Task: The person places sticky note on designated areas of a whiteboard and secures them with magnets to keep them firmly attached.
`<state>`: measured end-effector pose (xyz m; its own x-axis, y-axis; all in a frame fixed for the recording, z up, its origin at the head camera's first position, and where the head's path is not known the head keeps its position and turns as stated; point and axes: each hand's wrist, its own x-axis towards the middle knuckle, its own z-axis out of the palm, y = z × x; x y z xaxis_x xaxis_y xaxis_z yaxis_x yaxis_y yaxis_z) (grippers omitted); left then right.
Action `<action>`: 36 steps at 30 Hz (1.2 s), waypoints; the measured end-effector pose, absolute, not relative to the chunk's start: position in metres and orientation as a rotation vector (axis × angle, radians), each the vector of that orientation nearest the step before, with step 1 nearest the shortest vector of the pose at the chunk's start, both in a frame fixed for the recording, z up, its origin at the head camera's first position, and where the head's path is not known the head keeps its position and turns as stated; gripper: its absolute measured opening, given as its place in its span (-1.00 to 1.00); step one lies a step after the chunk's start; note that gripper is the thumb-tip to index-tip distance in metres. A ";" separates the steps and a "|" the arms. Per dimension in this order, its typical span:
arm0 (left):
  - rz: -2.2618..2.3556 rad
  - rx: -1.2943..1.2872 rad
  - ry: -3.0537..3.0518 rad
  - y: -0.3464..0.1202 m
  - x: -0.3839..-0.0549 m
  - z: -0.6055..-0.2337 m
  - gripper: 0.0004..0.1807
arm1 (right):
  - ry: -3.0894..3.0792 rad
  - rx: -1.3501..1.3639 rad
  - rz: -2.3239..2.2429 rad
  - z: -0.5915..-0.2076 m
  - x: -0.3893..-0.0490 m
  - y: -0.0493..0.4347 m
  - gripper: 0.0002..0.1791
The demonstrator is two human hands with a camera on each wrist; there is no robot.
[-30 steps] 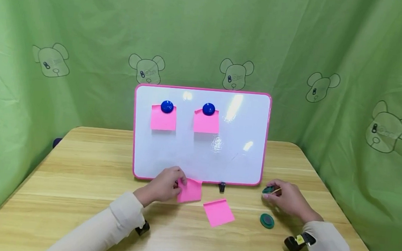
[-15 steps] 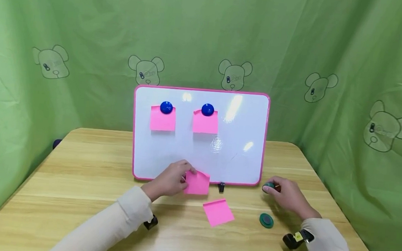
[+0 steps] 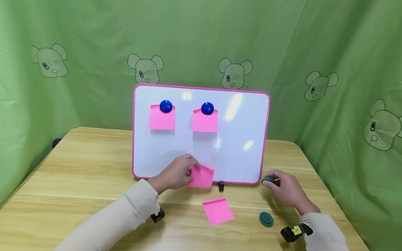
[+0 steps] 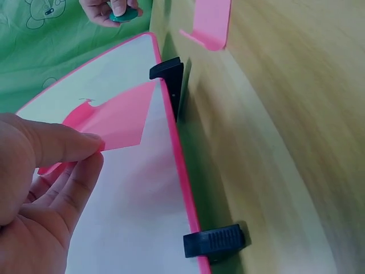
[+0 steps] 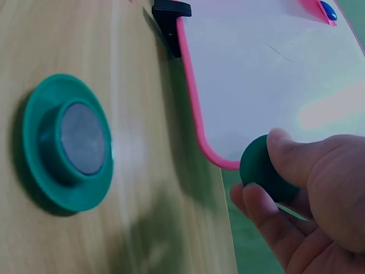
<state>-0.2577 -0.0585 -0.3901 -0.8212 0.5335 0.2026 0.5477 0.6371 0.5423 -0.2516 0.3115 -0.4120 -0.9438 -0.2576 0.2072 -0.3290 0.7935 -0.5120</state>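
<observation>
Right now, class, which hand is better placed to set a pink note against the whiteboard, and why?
Probably the left hand: it pinches a pink note by its edge, in front of the lower whiteboard. The right hand holds a green magnet beside the whiteboard's right edge.

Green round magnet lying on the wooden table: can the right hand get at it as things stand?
Probably not for grasping: the right hand pinches another green round magnet, though nothing visible blocks the way to the lying magnet.
</observation>
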 end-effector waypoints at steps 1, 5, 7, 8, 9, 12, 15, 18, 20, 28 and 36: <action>-0.953 -0.914 -2.837 -0.057 -0.258 -0.389 -0.63 | -2.853 0.467 0.853 -0.411 -0.252 0.311 -0.85; -0.987 -0.821 -2.908 -0.052 -0.260 -0.385 -0.60 | -2.853 0.463 0.872 -0.408 -0.252 0.310 -0.84; -0.990 -0.789 -2.927 -0.050 -0.261 -0.383 -0.60 | -2.853 0.461 0.877 -0.407 -0.252 0.310 -0.84; -0.987 -0.784 -2.928 -0.049 -0.262 -0.382 -0.60 | -2.854 0.462 0.879 -0.406 -0.252 0.310 -0.84; -0.983 -0.785 -2.924 -0.048 -0.262 -0.381 -0.61 | -2.854 0.462 0.878 -0.406 -0.253 0.310 -0.84; -0.976 -0.794 -2.909 -0.046 -0.263 -0.379 -0.63 | -2.848 0.464 0.878 -0.404 -0.253 0.310 -0.84; -0.958 -0.816 -2.880 -0.045 -0.264 -0.377 -0.67 | -2.833 0.469 0.880 -0.403 -0.253 0.310 -0.85; -0.942 -0.828 -2.866 -0.043 -0.265 -0.375 -0.71 | -2.812 0.490 0.885 -0.401 -0.254 0.310 -0.85; -0.945 -0.825 -2.866 -0.041 -0.266 -0.373 -0.72 | -2.801 0.498 0.887 -0.400 -0.255 0.309 -0.85; -1.015 -0.824 -2.845 -0.034 -0.269 -0.368 -0.64 | -2.803 0.502 0.894 -0.393 -0.258 0.307 -0.85; -1.032 -0.798 -2.852 -0.027 -0.271 -0.365 -0.59 | -2.792 0.514 0.895 -0.388 -0.260 0.305 -0.85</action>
